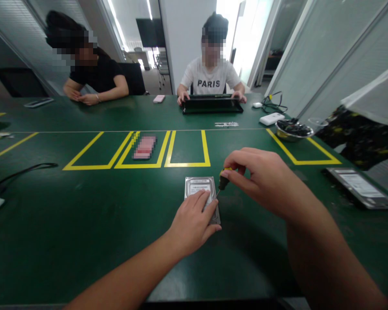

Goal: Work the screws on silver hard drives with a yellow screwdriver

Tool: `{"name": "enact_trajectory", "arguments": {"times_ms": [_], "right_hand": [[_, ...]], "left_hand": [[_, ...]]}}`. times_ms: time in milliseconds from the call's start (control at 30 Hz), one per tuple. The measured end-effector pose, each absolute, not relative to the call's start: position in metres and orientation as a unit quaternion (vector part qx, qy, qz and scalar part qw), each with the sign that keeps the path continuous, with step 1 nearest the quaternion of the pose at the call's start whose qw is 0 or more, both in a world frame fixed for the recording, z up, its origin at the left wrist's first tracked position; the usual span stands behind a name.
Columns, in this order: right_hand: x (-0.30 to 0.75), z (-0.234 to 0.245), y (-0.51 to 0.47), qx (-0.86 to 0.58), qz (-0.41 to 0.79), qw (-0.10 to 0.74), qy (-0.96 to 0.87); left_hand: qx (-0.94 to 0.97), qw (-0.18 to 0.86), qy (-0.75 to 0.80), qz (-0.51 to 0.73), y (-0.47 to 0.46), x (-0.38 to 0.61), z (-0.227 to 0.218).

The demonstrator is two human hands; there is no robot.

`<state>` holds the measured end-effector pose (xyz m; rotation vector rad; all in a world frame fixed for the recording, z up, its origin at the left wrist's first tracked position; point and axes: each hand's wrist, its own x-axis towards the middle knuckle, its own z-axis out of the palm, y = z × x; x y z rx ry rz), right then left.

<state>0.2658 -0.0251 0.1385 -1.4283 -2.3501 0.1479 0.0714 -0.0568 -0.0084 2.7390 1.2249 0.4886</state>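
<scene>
A silver hard drive point(197, 181) with a label lies on the green table in front of me. My left hand point(195, 217) rests over it, fingers spread across its top and thumb at the near right corner, covering much of the casing. In my right hand point(261, 176) is a small screwdriver point(224, 181) with a yellow and dark handle, pinched between thumb and fingers. The screwdriver leans, its thin shaft pointing down to the drive's right edge. Its very tip is too small to make out exactly.
Yellow tape point(187, 164) marks several boxes; one holds a pink item point(145, 147). At right lie another hard drive point(362, 188) and a metal bowl point(293, 130) of dark pieces. A white device point(271, 119) sits nearby. Across, a person holds a black tray point(213, 106); another sits left.
</scene>
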Motion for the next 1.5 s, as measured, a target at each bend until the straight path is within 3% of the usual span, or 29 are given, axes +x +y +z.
{"name": "enact_trajectory", "arguments": {"times_ms": [1500], "right_hand": [[0.2647,0.137,-0.0262,-0.495,0.036,0.217,-0.841]], "left_hand": [[0.9,0.047,0.398,0.171,-0.054,0.0715,-0.0103]]}}
